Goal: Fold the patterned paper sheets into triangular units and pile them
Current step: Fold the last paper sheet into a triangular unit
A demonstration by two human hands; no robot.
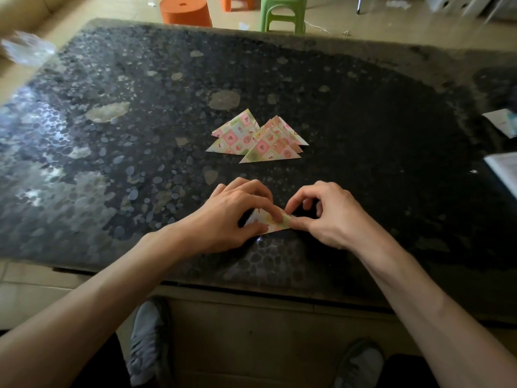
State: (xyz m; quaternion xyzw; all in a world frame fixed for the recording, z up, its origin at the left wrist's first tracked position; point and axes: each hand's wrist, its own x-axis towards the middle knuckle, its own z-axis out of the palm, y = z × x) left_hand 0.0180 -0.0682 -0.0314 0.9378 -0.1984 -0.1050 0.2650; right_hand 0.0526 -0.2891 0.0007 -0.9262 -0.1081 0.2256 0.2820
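A small folded patterned paper [275, 223] lies on the dark table [112, 169] near its front edge, mostly hidden by my hands. My left hand [235, 217] holds its left part, thumb at the near edge and forefinger pressing on top. My right hand [327, 214] pinches its right tip between thumb and curled forefinger. Farther back, at the table's middle, sits a pile of several folded triangular units [258, 140] in pink, green and yellow checks, overlapping one another.
White papers [503, 169] lie at the table's right edge. An orange stool [185, 11] and a green stool [282, 12] stand on the floor beyond the table. A clear plastic bag [26, 50] is at the far left. My shoes [148, 343] show below the table.
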